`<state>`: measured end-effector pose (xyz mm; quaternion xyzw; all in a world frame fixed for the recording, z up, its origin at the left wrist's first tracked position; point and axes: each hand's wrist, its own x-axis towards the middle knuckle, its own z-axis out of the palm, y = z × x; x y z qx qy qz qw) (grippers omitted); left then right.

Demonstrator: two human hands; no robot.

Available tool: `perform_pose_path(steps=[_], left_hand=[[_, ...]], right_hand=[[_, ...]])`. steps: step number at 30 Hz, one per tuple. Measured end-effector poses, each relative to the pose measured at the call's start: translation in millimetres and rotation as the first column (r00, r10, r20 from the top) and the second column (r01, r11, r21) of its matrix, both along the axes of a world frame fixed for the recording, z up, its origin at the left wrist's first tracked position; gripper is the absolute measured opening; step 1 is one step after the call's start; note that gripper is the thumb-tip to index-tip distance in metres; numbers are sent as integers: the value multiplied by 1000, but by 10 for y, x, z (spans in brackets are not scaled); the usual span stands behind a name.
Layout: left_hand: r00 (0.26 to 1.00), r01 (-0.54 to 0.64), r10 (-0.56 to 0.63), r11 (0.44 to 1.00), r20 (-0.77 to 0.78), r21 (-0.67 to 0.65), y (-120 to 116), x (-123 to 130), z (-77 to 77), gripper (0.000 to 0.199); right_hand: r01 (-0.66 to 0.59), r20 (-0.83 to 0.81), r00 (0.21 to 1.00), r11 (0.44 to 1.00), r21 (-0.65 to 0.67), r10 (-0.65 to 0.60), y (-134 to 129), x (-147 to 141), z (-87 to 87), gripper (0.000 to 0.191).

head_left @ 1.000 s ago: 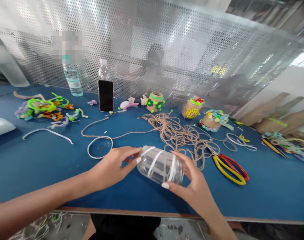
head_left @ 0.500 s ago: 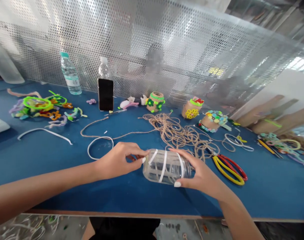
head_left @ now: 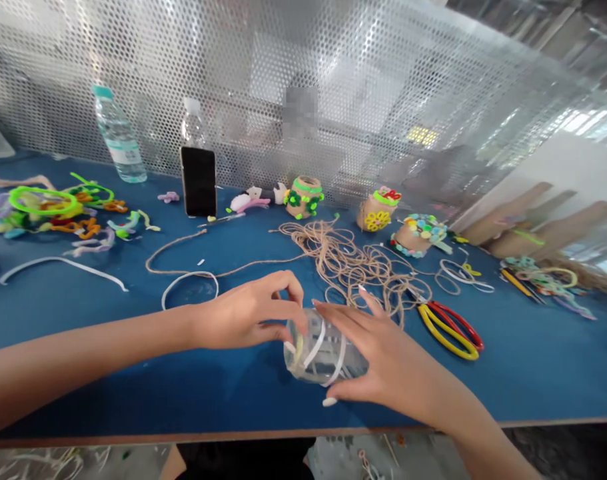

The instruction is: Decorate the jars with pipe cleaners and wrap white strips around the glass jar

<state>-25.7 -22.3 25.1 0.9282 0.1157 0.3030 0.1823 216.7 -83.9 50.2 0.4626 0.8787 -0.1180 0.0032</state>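
Note:
A clear jar (head_left: 316, 360) lies on its side on the blue table, with white strips around it and a yellowish band near its left end. My right hand (head_left: 378, 353) is wrapped over the jar's right part, thumb below and fingers on top. At the left end, my left hand (head_left: 258, 310) pinches the jar's rim with thumb and fingers; whether it also holds a strip there is too small to tell. Behind the jar lies a loose tangle of brown twine (head_left: 328, 250). To the right are pliers (head_left: 448, 327) with red and yellow handles.
Behind stand a water bottle (head_left: 120, 137), a phone (head_left: 199, 181) and decorated jars (head_left: 304, 198). Colourful pipe cleaners (head_left: 43, 203) lie at the left, white strips (head_left: 63, 261) nearer. A perforated metal screen (head_left: 233, 87) closes the back; the table edge (head_left: 133, 440) runs in front.
My right hand has moved left over the jar and covers more of it. My left fingers are bent more over the jar's left end. The jar has turned slightly; the view has shifted.

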Motion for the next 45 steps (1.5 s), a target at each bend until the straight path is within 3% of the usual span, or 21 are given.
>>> perform_pose_path(steps=[8,11,15,17,23,29,34,38,45], left_hand=[[992,119,-116,991,50,-54,220,82,15,13],[995,-14,31,985,98,-171,111,44,-98,5],[943,-263,301,936,144,-236,-161,-1,-327,29],[925,-313,344,930,161,-192,-259,-3,-414,32],[934,-305,298,952,195,3,-325,37,-511,18],[929,-332,310,939,202,89,-382,71,-503,19],[959,-284,275,939,75,193,-376,59,-451,25],[957,-290,281,903,75,317,-363,47,-422,25],[955,-291,294,914,34,283,-383,77,-385,23]], right_hand=[[-34,-92,995,991,-127,23,219,24,34,93],[32,-113,992,989,-143,-48,236,33,15,94],[150,-126,976,970,-191,-175,259,49,-15,95],[184,-125,969,960,-210,-214,275,59,-22,95],[209,-136,961,955,-210,-240,303,58,-24,93],[207,-152,961,964,-165,-232,307,45,-28,91],[192,-143,966,969,-158,-215,303,44,-32,92],[181,-161,966,974,-136,-202,299,54,-51,90],[183,-198,957,971,-153,-211,314,53,-52,89]])
